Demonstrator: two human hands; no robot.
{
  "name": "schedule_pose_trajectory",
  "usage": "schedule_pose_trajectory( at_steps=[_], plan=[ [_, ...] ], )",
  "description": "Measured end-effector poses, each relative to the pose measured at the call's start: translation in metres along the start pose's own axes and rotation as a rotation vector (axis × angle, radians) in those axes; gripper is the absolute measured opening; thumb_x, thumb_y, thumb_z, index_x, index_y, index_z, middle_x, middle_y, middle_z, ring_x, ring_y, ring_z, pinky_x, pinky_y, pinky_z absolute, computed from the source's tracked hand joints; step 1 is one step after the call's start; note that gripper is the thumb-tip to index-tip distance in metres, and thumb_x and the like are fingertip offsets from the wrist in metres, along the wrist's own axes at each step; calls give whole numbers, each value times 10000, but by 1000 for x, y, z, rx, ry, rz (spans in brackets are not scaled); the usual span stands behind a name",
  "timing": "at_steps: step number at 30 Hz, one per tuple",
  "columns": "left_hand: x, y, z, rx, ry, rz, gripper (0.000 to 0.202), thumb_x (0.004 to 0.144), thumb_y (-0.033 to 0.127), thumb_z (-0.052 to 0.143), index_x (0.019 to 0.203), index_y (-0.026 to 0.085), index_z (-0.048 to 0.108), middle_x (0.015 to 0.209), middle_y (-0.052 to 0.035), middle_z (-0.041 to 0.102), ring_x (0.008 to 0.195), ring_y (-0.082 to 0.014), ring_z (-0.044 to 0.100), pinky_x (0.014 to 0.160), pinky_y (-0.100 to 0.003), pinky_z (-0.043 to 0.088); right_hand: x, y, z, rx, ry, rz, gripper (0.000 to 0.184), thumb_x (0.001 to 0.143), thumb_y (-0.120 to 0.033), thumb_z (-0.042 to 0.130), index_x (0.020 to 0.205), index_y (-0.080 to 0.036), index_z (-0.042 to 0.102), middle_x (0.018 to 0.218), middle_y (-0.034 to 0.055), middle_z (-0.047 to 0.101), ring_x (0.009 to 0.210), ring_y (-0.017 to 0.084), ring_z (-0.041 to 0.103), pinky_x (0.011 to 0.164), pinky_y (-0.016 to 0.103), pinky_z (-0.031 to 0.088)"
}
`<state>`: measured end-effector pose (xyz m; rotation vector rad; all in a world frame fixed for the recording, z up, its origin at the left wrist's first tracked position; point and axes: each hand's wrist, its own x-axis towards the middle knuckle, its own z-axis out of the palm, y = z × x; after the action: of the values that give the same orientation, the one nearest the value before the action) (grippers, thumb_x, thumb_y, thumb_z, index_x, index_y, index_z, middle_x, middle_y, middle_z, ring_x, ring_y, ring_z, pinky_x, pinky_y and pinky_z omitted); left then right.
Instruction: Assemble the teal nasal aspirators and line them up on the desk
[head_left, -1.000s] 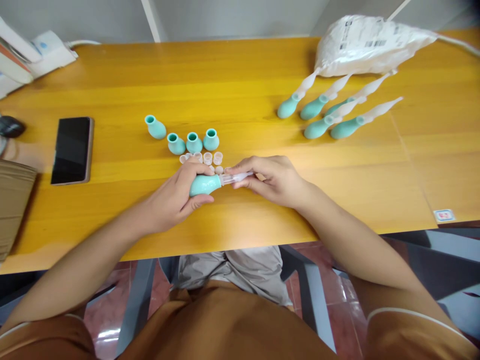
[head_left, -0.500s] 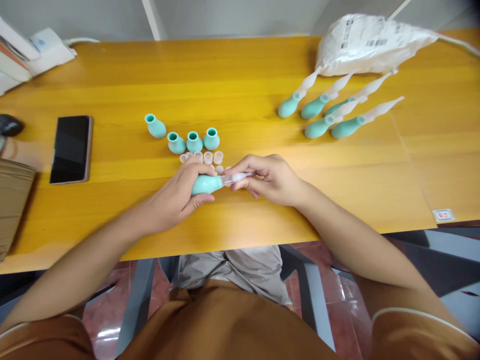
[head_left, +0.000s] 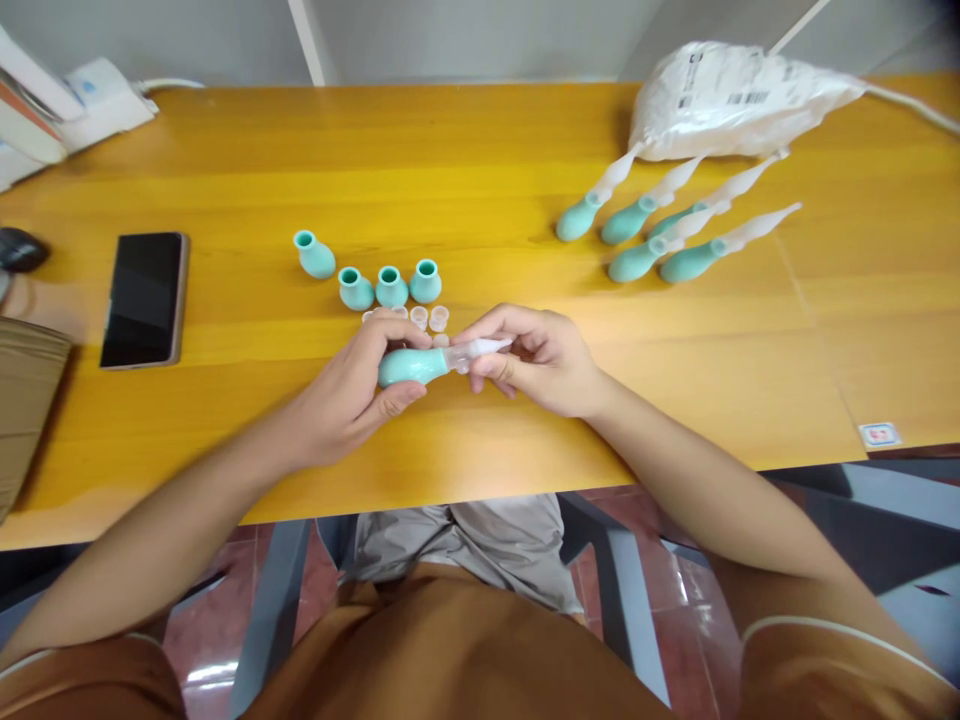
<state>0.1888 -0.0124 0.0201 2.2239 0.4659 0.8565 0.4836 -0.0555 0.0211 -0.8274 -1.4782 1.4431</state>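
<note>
My left hand is wrapped round the teal bulb of a nasal aspirator, held sideways above the table. A clear and white nozzle sticks out of the bulb's right end. With thumb and fingers, my right hand pinches this nozzle. Small clear plastic cups stand just behind the hands, partly hidden by my left fingers. Beyond them are three upright teal bulbs with open necks. One more teal bulb leans over to their left.
Several aspirators with nozzles fitted lie at the right, in front of a white plastic bag. A phone lies on the left, near a cardboard box. A small label is at the table's right front edge.
The aspirator has shifted very slightly left and turned a little in my hands. My right fingers have moved slightly along the nozzle, showing more of its white tip.
</note>
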Motion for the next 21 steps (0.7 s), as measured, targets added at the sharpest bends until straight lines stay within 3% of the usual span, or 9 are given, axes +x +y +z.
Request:
schedule_pose_trajectory(
  at_steps=[4,6,8,10,12,16,21],
  plan=[
    [-2,-1,4,-167,39,-59,338,1293,488,628,1581,321,570,1399,-112,720,1085,-235,737,924,-412,649,-2,-18,-14,-385,204,-222,428,1083,-705,907,1053,-277,895,856,19,810,679,176,707,660,357,599],
    [-3,1,4,-181,77,-80,288,1297,441,625,1558,324,591,1371,-105,744,1066,-234,742,924,-429,650,-3,-28,-29,-663,393,-357,496,1089,-794,835,982,-312,880,851,34,785,734,229,708,734,433,632],
    [-3,3,3,-156,104,-111,278,1291,445,641,1541,325,616,1336,-102,764,1071,-249,749,944,-463,648,-3,-35,-49,-925,595,-447,475,1121,-775,779,980,-331,873,887,57,802,823,280,725,811,492,645],
    [-4,5,2,-140,112,-135,288,1287,472,650,1534,324,634,1310,-98,779,1064,-260,756,951,-484,647,-3,-37,-69,-1147,724,-401,383,1157,-665,768,1017,-325,877,884,67,790,883,289,735,893,499,651],
    [-4,5,1,-132,108,-131,279,1288,468,648,1521,315,644,1283,-90,788,1052,-255,762,945,-475,647,-2,-35,-86,-1261,835,-333,271,1116,-551,817,1075,-284,844,809,30,722,830,269,728,876,473,647],
    [-2,5,1,-123,85,-108,227,1287,420,648,1467,283,667,1238,-79,805,1036,-238,774,929,-438,650,1,-27,-107,-1245,920,-281,233,974,-315,925,1096,-229,745,926,22,804,683,184,705,739,370,572],
    [0,9,0,-126,54,-136,213,1292,425,627,1424,277,704,1233,-81,815,1050,-252,783,932,-451,658,6,-27,-110,-1225,1016,-166,302,899,-192,983,979,-231,694,839,-20,828,707,189,790,737,346,609]
  ],
)
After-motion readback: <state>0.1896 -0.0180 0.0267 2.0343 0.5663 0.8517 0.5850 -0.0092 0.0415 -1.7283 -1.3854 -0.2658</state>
